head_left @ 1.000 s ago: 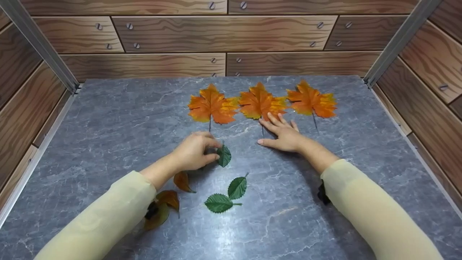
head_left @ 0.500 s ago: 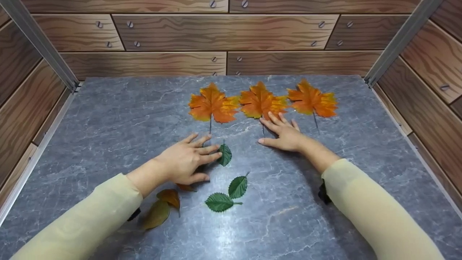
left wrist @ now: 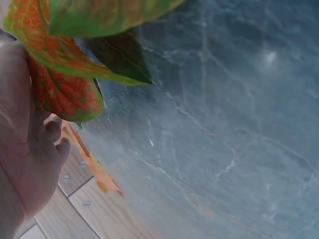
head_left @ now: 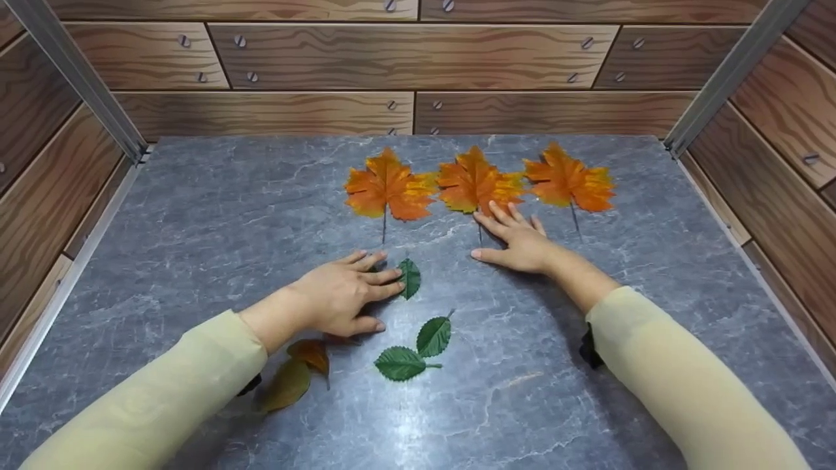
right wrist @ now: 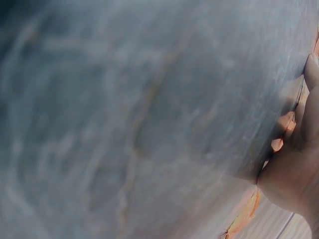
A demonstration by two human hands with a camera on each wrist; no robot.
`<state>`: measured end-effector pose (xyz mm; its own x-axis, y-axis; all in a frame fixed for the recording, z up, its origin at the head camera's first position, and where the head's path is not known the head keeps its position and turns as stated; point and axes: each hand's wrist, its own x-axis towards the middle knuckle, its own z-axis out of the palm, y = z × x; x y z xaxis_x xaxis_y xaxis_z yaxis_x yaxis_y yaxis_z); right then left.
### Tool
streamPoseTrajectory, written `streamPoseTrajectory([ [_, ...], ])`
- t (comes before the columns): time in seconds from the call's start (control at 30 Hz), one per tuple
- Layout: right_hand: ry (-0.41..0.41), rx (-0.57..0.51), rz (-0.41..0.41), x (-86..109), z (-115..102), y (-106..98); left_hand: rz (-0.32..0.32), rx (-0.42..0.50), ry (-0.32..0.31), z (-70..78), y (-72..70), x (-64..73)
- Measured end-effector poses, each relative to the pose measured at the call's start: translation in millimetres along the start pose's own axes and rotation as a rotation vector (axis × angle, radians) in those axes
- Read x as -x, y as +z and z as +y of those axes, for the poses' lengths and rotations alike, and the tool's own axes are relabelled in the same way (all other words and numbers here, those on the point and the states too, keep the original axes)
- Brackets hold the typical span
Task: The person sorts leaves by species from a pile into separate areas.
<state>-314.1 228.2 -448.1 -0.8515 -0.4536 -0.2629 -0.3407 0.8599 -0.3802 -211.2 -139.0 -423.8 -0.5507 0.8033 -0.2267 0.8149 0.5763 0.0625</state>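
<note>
My left hand (head_left: 341, 290) lies spread on the table, with fingertips over the left edge of a green serrated leaf (head_left: 411, 279). Under and beside that wrist are curled orange-brown leaves (head_left: 309, 354) and an olive one (head_left: 287, 386); in the left wrist view these leaves (left wrist: 67, 94) loom close, orange-red with green edges. My right hand (head_left: 520, 245), fingers spread, rests its fingertips on the lower edge of the middle orange maple leaf (head_left: 475, 181). To either side lie a left maple leaf (head_left: 386, 186) and a right maple leaf (head_left: 567, 177), stems toward me.
Two more green leaves, an upper one (head_left: 434, 336) and a lower one (head_left: 400, 363), lie nearly touching in the middle of the grey marbled table (head_left: 215, 215). Wood-patterned panels (head_left: 418, 59) and metal posts (head_left: 715, 72) enclose the back and sides.
My left thumb and fingers, earlier drawn together at the green leaf's edge, have spread out and lowered flat. The right hand has kept its place. The view has tilted slightly.
</note>
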Motion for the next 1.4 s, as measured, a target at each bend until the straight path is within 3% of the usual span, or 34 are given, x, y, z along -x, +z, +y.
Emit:
streamPoseTrajectory([
  [0.27,-0.007,-0.019,0.027,0.8,2.7,1.6,-0.034,-0.012,-0.013,1.1,-1.5,-3.3],
  [0.5,-0.073,-0.068,0.095,6.8,6.4,-2.2,-0.041,0.007,-0.027,1.3,0.3,-1.9],
  [0.8,-0.187,-0.080,0.223,27.1,2.0,-15.9,-0.044,0.040,-0.020,1.4,0.8,-2.4],
  [0.97,-0.246,-0.183,0.289,44.2,-12.0,-14.3,-0.034,0.057,-0.010,1.4,0.6,-2.2],
  [1.07,-0.263,-0.306,0.275,51.7,-22.5,-7.7,-0.030,0.060,-0.009,1.0,0.8,-1.9],
  [1.27,-0.291,-0.568,0.143,61.9,-43.7,11.3,-0.029,0.063,-0.013,0.8,1.9,-2.2],
  [1.4,-0.308,-0.604,0.061,67.9,-57.7,24.0,-0.028,0.066,-0.017,1.4,2.6,-2.1],
])
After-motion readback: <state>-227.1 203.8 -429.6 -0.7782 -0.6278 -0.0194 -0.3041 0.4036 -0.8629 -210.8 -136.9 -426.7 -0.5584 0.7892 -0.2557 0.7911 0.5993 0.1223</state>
